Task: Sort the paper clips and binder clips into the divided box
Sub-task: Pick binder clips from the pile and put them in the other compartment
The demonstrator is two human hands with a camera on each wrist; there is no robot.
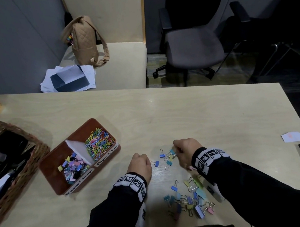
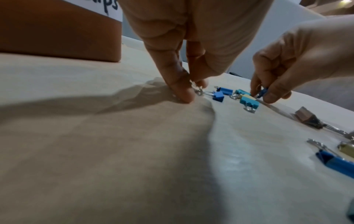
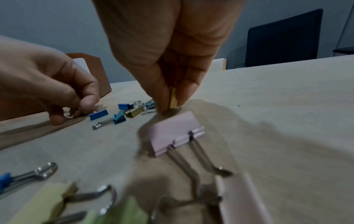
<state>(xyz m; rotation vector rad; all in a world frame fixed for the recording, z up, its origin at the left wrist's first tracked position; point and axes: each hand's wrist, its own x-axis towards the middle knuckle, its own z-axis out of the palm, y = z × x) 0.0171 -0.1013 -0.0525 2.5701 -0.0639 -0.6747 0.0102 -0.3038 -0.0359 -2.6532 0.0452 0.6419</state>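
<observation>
Wooden table (image 1: 163, 112): pale tabletop bearing everything; sorting is well along, by the look of it.
Divided box (image 1: 98, 122): brown, at ten o'clock from the hands; paper clips (image 1: 99, 143) fill its far compartment, binder clips (image 1: 74, 168) its near one.
Loose pile (image 1: 188, 201): more binder clips at six o'clock, near the right sleeve, still unsorted.
Left hand (image 1: 140, 166): thumb and finger pinch the wire handle of a blue binder clip (image 1: 156, 163) lying on the table.
Right hand (image 1: 185, 151): fingertips grasp a yellow clip (image 3: 173, 98), just off the table.
Doing it well: probably lift by the handles, carry both to the near compartment, avoid snagging neighbours.
</observation>
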